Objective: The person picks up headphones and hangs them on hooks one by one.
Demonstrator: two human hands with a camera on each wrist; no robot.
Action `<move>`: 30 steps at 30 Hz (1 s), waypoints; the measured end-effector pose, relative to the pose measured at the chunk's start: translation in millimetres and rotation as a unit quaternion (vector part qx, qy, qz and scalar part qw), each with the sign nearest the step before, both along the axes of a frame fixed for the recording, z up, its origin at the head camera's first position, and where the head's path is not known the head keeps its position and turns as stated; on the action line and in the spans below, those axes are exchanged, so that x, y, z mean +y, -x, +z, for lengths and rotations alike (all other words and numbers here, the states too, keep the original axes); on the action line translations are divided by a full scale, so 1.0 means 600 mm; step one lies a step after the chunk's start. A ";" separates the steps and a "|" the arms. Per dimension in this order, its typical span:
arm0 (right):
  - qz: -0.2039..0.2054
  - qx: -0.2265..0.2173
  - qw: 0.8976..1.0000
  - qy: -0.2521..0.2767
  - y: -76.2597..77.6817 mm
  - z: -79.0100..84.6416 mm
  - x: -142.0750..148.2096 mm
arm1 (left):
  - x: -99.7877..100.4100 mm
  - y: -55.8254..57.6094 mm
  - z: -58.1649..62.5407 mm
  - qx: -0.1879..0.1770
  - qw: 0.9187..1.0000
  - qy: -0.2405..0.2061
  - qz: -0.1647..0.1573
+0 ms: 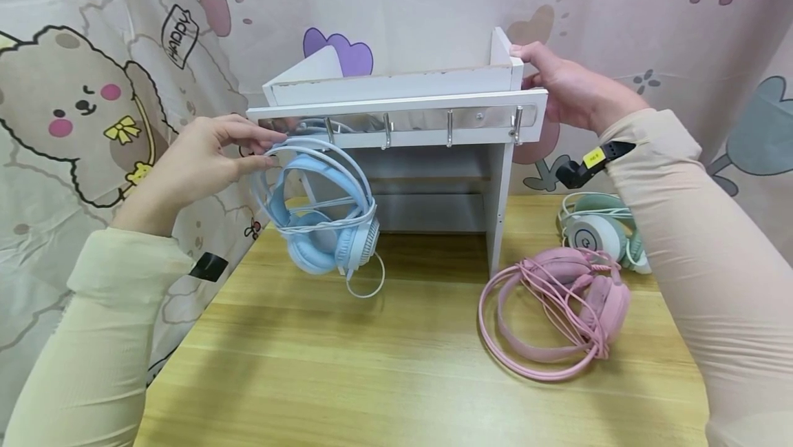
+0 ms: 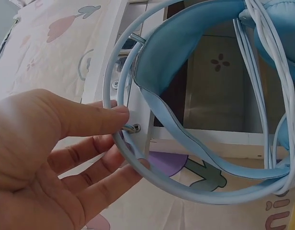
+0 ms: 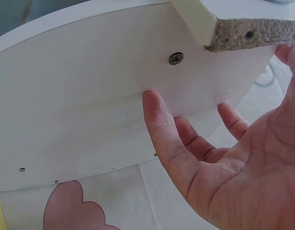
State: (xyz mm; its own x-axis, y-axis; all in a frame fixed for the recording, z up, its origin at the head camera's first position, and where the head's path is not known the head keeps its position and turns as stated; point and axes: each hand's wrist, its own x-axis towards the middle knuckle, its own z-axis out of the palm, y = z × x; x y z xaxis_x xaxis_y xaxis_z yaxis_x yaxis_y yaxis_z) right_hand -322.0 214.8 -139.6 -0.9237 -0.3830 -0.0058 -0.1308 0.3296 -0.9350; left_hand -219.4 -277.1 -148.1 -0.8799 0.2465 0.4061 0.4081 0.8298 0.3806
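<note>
Light-blue headphones (image 1: 359,240), their cable wound round them, are in front of the left end of a metal hook rail (image 1: 421,120). My left hand (image 1: 213,151) pinches the outer headband between thumb and fingers; in the left wrist view the thumb (image 2: 102,117) lies on the band beside a hook (image 2: 132,128). Whether the hooks bear the headphones' weight, I cannot tell. The rail runs along the front of a white shelf unit (image 1: 502,206). At its upper right side, my right hand (image 1: 566,85) holds the side panel (image 3: 99,96), fingertips against its outer face.
Pink headphones (image 1: 607,302) with bundled cable lie on the wooden table (image 1: 372,371), right of the shelf. Behind them are mint-green and white headphones (image 1: 595,233), partly covered by the right sleeve. A patterned curtain (image 1: 421,13) hangs behind.
</note>
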 end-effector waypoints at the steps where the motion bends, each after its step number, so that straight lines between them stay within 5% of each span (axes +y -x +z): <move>1: 0.001 0.000 1.000 -0.002 0.001 0.000 0.000 | 0.001 -0.001 -0.001 0.001 1.000 0.000 0.002; 30: 0.002 0.001 1.000 0.001 -0.001 -0.002 -0.001 | 0.016 -0.029 -0.027 0.030 0.999 -0.018 -0.014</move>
